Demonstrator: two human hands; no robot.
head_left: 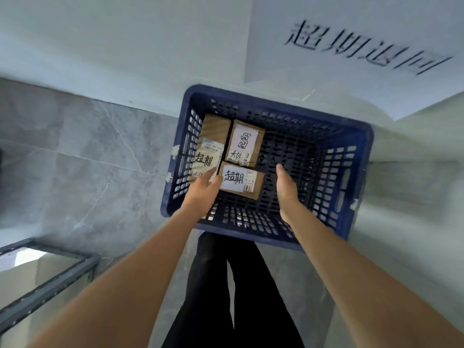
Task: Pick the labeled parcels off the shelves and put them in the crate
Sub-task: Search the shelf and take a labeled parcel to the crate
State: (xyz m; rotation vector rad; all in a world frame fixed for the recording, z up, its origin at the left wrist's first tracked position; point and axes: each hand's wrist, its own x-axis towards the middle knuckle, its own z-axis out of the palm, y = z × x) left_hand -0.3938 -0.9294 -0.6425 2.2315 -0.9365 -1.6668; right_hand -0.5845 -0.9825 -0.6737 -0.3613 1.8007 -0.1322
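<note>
Touching the nearest parcel point(241, 181) in the crate point(356, 172), left hand point(203, 190) open; right hand point(286, 187) open, empty.

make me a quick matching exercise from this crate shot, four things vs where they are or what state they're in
Things:
1. crate
2. near parcel
3. left hand
4. right hand

States:
a. open, touching nothing, over the crate's bare middle
b. dark blue, on the floor
c. lies flat, white label up
d. fingertips at the near parcel's left end

Pairs: 1-b, 2-c, 3-d, 4-a

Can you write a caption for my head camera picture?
Both open hands, left hand and right hand, reach into a blue crate holding three labeled parcels.
</note>
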